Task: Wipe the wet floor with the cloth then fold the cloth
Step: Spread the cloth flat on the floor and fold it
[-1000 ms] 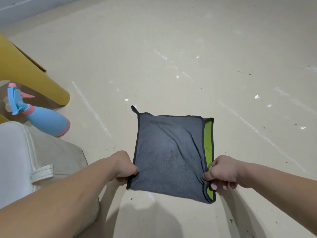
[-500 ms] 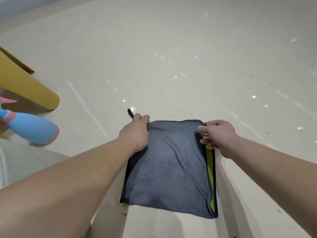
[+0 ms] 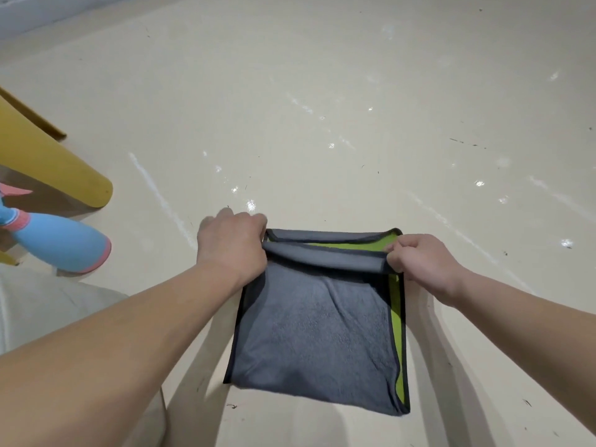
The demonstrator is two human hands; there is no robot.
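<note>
Starting at the far left, we see a pale padded seat (image 3: 42, 314) filling the lower corner, and above it a yellow furniture leg (image 3: 54, 162) slanting down to the floor. A blue spray bottle (image 3: 64, 246) with pink trim sits just beside that leg, only partly in view. At the top left a strip of grey-white wall (image 3: 48, 11) meets the floor (image 3: 322, 75), a smooth, glossy cream surface that fills nearly the whole view. It carries long pale streaks, scattered dark specks and small bright glints (image 3: 250, 206), the nearest one just beyond our left hand. Our left hand (image 3: 230, 243) is curled round the far left corner of the cloth (image 3: 316, 337), fingers closed on the fabric. The cloth lies on the floor between our forearms, directly in front of us. It is grey with a dark bound edge and a lime-green face that shows along its right side. Its far edge is raised off the lower layer and rolled towards us, so a band of green shows beneath the roll. Our right hand (image 3: 419, 262) pinches the far right corner of that raised layer between thumb and curled fingers. To the right of it the floor runs on with more streaks and glints, and the shadows of our arms fall across the near part.
</note>
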